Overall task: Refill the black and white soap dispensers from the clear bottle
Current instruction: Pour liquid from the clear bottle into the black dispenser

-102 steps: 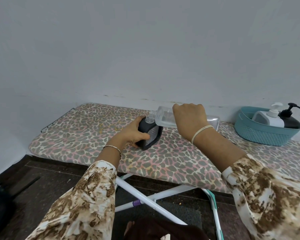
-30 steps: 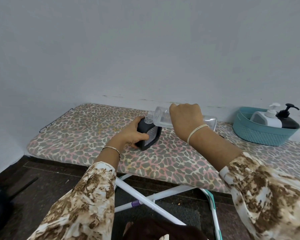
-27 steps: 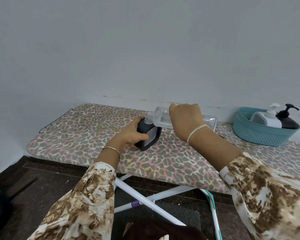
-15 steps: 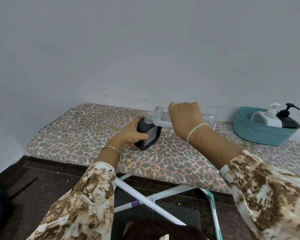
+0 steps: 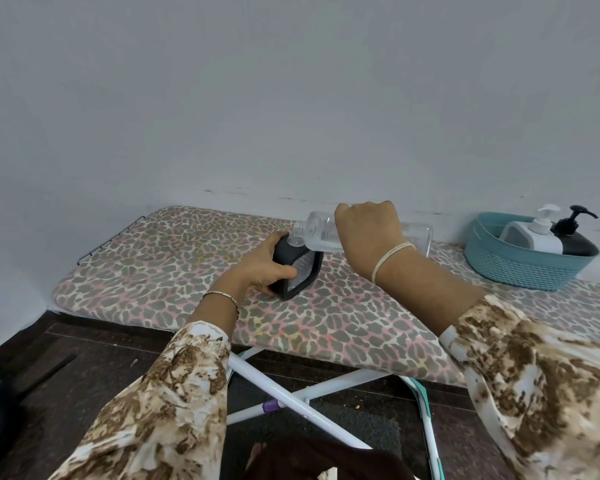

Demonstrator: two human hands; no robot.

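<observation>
- The ironing board (image 5: 326, 327), covered in a leopard-print cloth, is the landmark; it stands against a grey wall (image 5: 291, 98) on white crossed legs (image 5: 291, 393) over a dark floor (image 5: 84, 358)
- Near the middle of the board stands a black dispenser body (image 5: 300, 270) with its pump off, tilted slightly, its base touching the cloth
- The left hand (image 5: 262, 266) is wrapped around the near side of this black dispenser body, thumb laid across its front face and fingers curled behind it
- A thin bracelet (image 5: 222, 296) sits on the left wrist, above the board's front edge
- The clear bottle (image 5: 317, 233) is held almost on its side above the board, its open neck meeting the mouth of the black dispenser body
- Clear liquid pools along the lower side of the bottle; whether it is flowing at the neck cannot be told
- The right hand (image 5: 369, 233) is closed in a fist over the middle of the clear bottle, knuckles up, with the bottle's base showing past it toward the board's right end
- A pale band (image 5: 390, 256) circles the right wrist
- At the board's far right end sits a teal basket (image 5: 520, 268), well apart from the hands
- Inside the basket stand a white dispenser (image 5: 534, 233) and, just to its right and touching it, a black dispenser (image 5: 577, 237), both with pumps on
- Both sleeves (image 5: 160, 410) are cream with brown blotches
</observation>
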